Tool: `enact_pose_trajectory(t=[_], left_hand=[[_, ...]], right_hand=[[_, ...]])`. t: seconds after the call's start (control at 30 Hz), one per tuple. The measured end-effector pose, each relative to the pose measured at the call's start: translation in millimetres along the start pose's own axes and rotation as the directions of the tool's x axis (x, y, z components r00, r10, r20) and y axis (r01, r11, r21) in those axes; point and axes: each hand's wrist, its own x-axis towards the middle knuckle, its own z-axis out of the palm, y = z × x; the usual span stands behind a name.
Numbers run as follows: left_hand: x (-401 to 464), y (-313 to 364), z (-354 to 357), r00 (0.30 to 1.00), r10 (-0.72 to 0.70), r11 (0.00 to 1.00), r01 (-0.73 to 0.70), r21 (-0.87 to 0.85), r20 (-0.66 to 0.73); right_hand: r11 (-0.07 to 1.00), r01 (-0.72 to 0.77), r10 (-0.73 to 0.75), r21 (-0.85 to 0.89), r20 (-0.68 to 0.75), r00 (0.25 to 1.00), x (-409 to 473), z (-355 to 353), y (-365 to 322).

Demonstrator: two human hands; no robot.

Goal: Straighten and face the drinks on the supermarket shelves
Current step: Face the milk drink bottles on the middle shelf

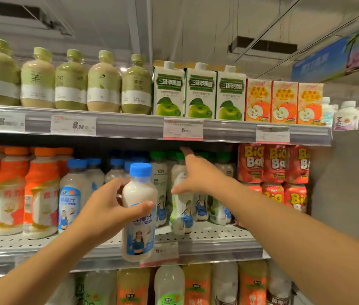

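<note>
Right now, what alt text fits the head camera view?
The left hand grips a blue-capped plastic bottle of white drink before the middle shelf, while the right hand reaches a green-capped bottle there.

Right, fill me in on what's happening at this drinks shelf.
A person is tidying the middle shelf. The left hand grips a blue-capped coconut milk bottle, held out in front of the shelf edge. The right hand reaches in among the green-capped bottles, fingers touching one that stands forward of its row. The apple juice cartons on the shelf above already face front.
</note>
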Motion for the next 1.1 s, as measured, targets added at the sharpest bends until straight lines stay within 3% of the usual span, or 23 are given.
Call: enact_pose_trajectory(t=[0.17, 0.37, 0.6, 0.73, 0.8, 0.87, 0.93, 1.0, 1.1], left_hand=[[11.5, -3.2, 13.5, 1.000, 0.030, 0.999, -0.030, -0.028, 0.003], [14.9, -14.3, 13.8, 1.000, 0.004, 0.998, -0.003, -0.057, 0.025], [11.6, -12.3, 2.8, 1.000, -0.006, 0.999, 0.006, -0.044, 0.009], [8.6, -12.0, -2.9, 1.000, -0.015, 0.999, 0.015, -0.040, 0.003], [5.8, -12.4, -5.7, 1.000, -0.017, 1.000, 0.017, -0.026, 0.010], [1.4, -12.0, -7.8, 1.000, -0.017, 1.000, 0.017, -0.005, 0.019], [-3.5, -11.4, -10.4, 0.999, -0.011, 1.000, 0.011, -0.001, 0.031], [-9.0, -10.4, -14.6, 0.999, 0.001, 1.000, -0.001, -0.010, 0.049], [-16.2, -10.1, -25.8, 0.996, 0.045, 0.999, -0.042, -0.033, 0.078]], right_hand=[[0.995, -0.057, 0.060, 0.079, -0.029, 0.998, 5.2, 13.1, 2.2], [0.974, -0.220, 0.215, 0.051, 0.097, 0.972, 33.0, 21.9, 2.1], [0.970, -0.237, 0.230, 0.058, 0.105, 0.968, 43.6, 27.1, 1.0], [0.991, -0.136, 0.136, 0.005, -0.010, 0.991, 18.4, 16.0, 0.6], [0.999, 0.039, -0.040, -0.010, -0.179, 0.983, -1.9, 9.2, -1.2], [0.965, 0.234, -0.196, 0.116, -0.275, 0.941, -22.0, 3.2, -13.0], [0.878, 0.297, -0.213, 0.374, -0.250, 0.944, -36.7, 0.6, -36.4], [0.787, 0.253, -0.209, 0.562, -0.142, 0.967, -47.2, 1.8, -62.3], [0.850, 0.243, -0.253, 0.467, -0.042, 0.966, -54.7, 11.2, -91.9]])
